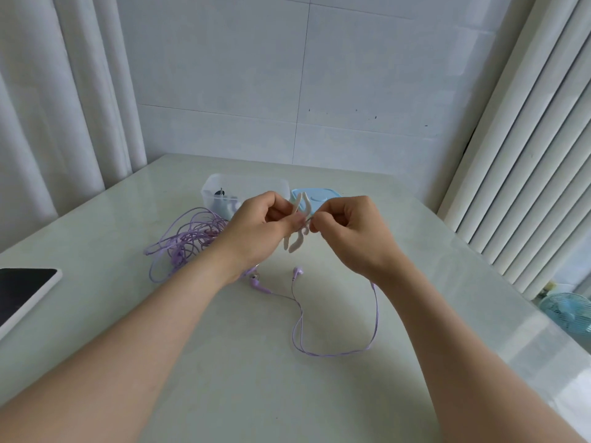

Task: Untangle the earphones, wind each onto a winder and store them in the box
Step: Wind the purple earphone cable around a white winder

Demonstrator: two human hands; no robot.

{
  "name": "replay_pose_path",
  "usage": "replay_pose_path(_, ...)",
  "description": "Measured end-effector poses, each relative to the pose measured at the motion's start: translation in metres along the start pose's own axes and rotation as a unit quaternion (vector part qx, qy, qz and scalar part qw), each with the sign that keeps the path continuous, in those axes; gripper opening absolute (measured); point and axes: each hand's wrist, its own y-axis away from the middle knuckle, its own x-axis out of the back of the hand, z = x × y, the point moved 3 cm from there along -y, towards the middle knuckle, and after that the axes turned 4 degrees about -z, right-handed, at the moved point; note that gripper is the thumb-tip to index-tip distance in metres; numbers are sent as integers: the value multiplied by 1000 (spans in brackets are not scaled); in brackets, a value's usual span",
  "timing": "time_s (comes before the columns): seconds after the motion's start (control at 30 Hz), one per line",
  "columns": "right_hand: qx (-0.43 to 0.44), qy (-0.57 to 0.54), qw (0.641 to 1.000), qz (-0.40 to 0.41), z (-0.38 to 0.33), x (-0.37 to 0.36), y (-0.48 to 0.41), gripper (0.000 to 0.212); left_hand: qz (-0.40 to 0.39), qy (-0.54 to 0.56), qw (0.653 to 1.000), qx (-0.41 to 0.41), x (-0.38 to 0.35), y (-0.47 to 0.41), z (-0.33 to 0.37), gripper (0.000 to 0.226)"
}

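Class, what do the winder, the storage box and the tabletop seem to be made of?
Winder: matte pale soft plastic or silicone, perhaps; smooth curved prongs. Box: frosted translucent plastic; contents show dimly through. Tabletop: polished stone or glass, unclear; glossy, mirrors the light.

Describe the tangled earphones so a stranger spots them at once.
On the pale table, find the clear box at the far middle. Just to its front left lies a heap of purple cable. Unlike the other purple earphone, whose cord trails in one open loop nearer the person, this is a dense knot of loops.
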Motion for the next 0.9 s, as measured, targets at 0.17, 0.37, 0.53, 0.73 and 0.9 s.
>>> replay_pose_path(0.17, 3, 7, 998, 66, 4, 8, -2, 22, -81, -22, 996, -27, -7, 6, 4, 20)
replay_pose_path(0.37, 12, 58, 991, 122, 10, 20, -5, 19, -104, -119, 986, -59, -12, 7, 0, 18)
replay_pose_path(0.53, 1, 69, 989, 134, 24, 23, -11, 17, -79, -90, 989, -81, -11, 6, 2, 15)
replay_pose_path(0.73, -13, 97, 987, 130, 33, 19, -15, 20, -91, -77, 987, -112, -13, 7, 9, 17)
replay_pose_path(0.9, -33, 113, 988, 101, 33, 15, -14, 30, -49, 20, 992, -117, -10, 6, 16, 13)
